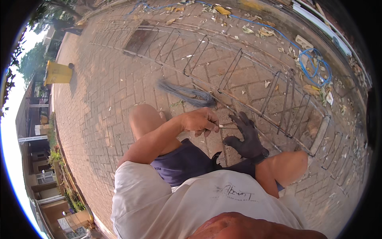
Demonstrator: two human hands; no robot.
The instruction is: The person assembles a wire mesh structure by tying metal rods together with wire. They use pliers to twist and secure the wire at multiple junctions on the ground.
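- Head view, looking down: a grey wire bundle (189,95) lies on the brick paving (115,131), just beside the near rod of the long steel frame (261,114), on the seated person's side of it.
- Left hand (202,120), bare, is up on that same near side of the steel frame, close to the bundle's folded end. Its fingers bend in toward the thumb; whether they pinch a thin strand or merely hang curled, I can't tell from where I stand.
- Right hand (246,137), in a dark glove, is beside the near rod of the steel frame, fingers spread and thumb well away, with nothing visibly grasped. I can't tell whether the fingertips touch the rod.
- That wire looks light and bendable, springy along its length and likely to tangle. I'd take it by the folded end nearest the steel frame, and mind the loose ends, which may prick the bare fingers.
- As for the steel frame, with its thin rods and bent rectangular loops, I judge it stiff, rough, awkwardly long and rather heavy as a whole; one of the long rods seems a better hold than a loop, which might shift.
- On the near side of the steel frame, the person's white shirt (151,199) carries dark script across the chest with smaller, blurred print under it. No label shows on the wire or the steel frame.
- Beyond the steel frame, a blue hose (327,75) lies coiled among dry leaves; I make out no marking on it.
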